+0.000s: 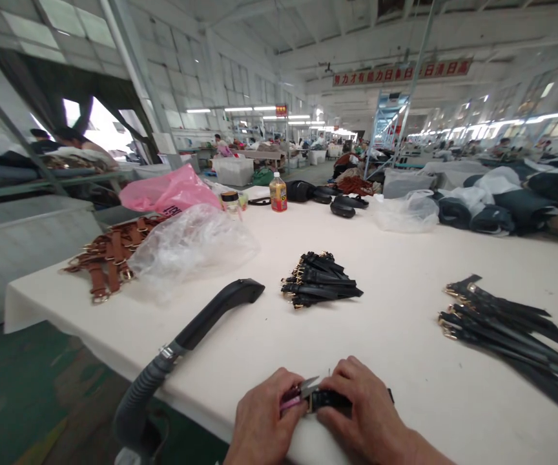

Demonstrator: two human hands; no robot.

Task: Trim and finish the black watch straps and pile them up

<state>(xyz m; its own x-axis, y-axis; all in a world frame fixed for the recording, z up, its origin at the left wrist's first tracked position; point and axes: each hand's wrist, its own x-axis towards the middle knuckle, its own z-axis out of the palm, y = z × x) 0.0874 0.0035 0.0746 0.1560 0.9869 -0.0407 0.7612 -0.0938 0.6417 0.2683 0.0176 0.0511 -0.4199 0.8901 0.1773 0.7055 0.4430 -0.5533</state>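
Near the front edge of the table, my left hand (270,413) is closed around thread snips (309,384). Their blades point up and to the right, and a pink part shows between my fingers. My right hand (363,410) grips a black strap (332,399) with a gold-coloured buckle, pinned low over the tabletop. The buckle end touches or nearly touches my left fingertips. Beyond my hands lies a pile of short black straps (320,281) with gold-coloured hardware. Longer black straps (506,329) are heaped to the right.
A black hose nozzle (216,316) on a ribbed grey hose crosses the table's left edge. Brown straps (114,255), a clear plastic bag (192,245) and a pink bag (172,190) sit at the back left. A drink bottle (278,192) stands behind; dark rolls (511,206) lie right.
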